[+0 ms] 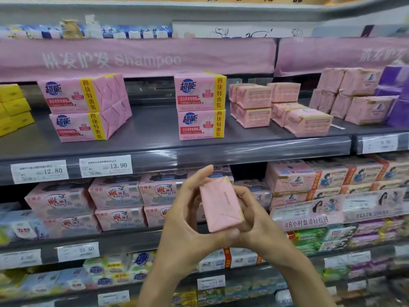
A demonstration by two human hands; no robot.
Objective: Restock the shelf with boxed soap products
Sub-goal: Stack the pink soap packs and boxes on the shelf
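Both hands are busy: the left hand (188,209) and the right hand (256,220) grasp one pink soap pack (221,204) together, fingers curled round its sides. This pack is in the air, tilted, in front of the lower rows. Above it, on the grey shelf (155,131), two stacks of pink boxed soap (200,107) stand well apart, with smaller pink packs (250,105) just beside the right stack.
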